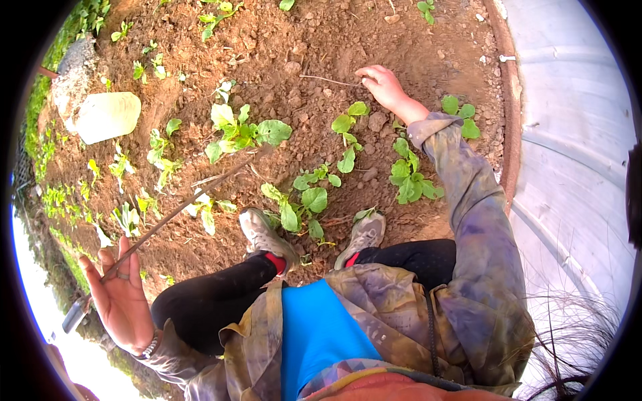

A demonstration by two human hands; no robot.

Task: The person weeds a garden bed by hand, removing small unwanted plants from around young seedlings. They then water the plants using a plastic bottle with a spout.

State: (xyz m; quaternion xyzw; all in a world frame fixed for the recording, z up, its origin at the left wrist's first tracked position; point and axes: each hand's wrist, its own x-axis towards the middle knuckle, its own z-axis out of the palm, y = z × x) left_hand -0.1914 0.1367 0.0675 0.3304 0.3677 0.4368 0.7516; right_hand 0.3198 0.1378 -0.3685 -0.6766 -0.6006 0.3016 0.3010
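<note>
My left hand point(119, 295), palm up and fingers spread, holds a long thin brown rod point(200, 193) between its fingers. The rod slants up to the right, its far end at a leafy seedling point(241, 133). Beyond my fingers, at the near end, is a grey piece point(75, 316); how it joins the rod is hard to see. Low over the soil, my right hand point(386, 92) has its fingertips at one end of a thin dry stem point(328, 79) and appears to pinch it. Below that hand grow green seedlings point(346, 133) and a fuller leafy plant point(411, 175).
Bare brown soil point(311, 40) with scattered seedlings surrounds my shoes point(266, 235). A pale translucent container point(108, 118) lies at the left beside a grey-white mound point(77, 75). Along the right, a brown pipe-like edging point(509, 100) borders white plastic sheeting point(567, 125).
</note>
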